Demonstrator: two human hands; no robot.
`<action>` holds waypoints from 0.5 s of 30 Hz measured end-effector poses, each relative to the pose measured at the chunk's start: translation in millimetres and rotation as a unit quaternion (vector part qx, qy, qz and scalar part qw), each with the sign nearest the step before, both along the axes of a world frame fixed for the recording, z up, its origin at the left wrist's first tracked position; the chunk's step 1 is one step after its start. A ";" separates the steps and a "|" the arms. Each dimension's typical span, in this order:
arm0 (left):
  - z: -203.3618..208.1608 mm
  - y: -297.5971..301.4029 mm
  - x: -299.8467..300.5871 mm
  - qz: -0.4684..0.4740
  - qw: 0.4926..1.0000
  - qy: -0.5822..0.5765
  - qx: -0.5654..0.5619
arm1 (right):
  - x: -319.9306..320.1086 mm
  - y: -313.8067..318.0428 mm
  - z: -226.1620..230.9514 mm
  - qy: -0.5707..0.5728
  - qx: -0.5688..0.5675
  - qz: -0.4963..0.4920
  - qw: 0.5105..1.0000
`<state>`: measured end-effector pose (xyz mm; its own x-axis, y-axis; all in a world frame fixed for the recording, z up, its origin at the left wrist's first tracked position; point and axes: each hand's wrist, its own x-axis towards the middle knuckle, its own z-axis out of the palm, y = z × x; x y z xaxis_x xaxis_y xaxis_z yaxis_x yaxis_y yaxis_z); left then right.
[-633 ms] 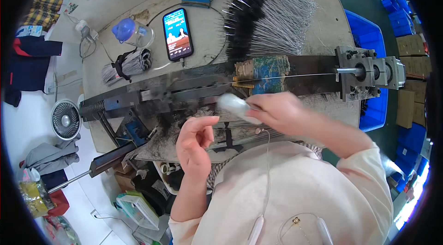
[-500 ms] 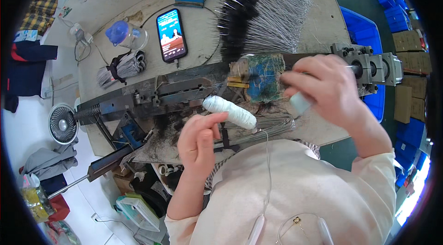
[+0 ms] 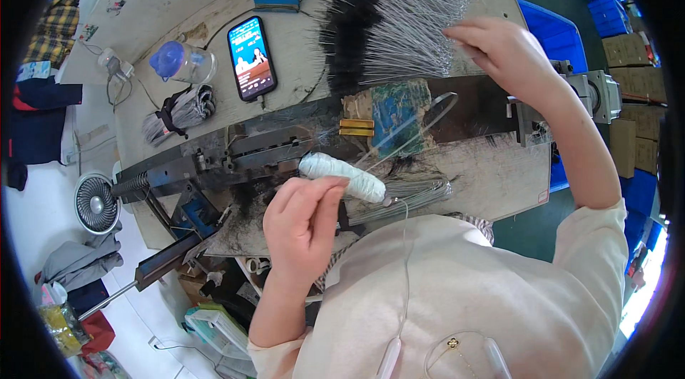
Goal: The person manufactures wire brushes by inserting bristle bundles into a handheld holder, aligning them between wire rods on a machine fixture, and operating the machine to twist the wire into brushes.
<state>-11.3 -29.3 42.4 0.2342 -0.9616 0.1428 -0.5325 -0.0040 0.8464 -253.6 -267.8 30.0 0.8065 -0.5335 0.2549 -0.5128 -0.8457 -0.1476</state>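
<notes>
My right hand [image 3: 508, 58] reaches over the far side of the bench, fingers stretched out at the bare ends of a pile of thin metal wires [image 3: 417, 22] with black bristles [image 3: 349, 29]. My left hand [image 3: 303, 226] is closed, thumb and fingertips pressed together against the near side of a white-wrapped handle [image 3: 342, 176]. Whether anything small is in that pinch, I cannot make out. A bent, partly blurred wire loop [image 3: 446, 102] stands over a worn blue-and-tan pad [image 3: 396, 115], its lower ends disappearing near the handle.
A long dark metal machine [image 3: 250, 154] crosses the bench. Beyond it lie a lit phone [image 3: 251, 58], a lidded jar [image 3: 193, 64] and a tied bundle [image 3: 178, 114]. More wires [image 3: 414, 197] lie at the near edge. A blue crate [image 3: 549, 33] is at right.
My right hand has moved from the machine's right part to the far wire pile. A bent wire loop now shows over the pad. My left thumb and fingers have closed together.
</notes>
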 end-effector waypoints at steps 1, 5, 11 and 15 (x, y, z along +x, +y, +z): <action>5.9 -7.0 -6.0 -0.025 0.997 -0.064 0.029 | 1.6 1.0 6.9 0.004 0.002 0.001 1.000; 7.0 -48.9 -46.6 -0.145 0.960 -0.238 -0.025 | 10.9 14.0 70.7 -0.154 0.069 0.015 0.986; -2.7 -65.2 -22.7 -0.080 0.932 -0.349 -0.052 | 12.5 48.7 58.2 -0.195 0.183 0.011 0.963; 6.7 -36.2 -4.9 -0.073 0.911 -0.405 -0.010 | 41.4 90.5 9.7 -0.029 0.167 0.169 0.971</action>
<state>-16.2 -65.5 49.1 -0.0859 -0.9693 0.2303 -0.9762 0.1281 0.1751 -212.2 -177.3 39.7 0.9396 -0.3011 0.1627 -0.1968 -0.8643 -0.4629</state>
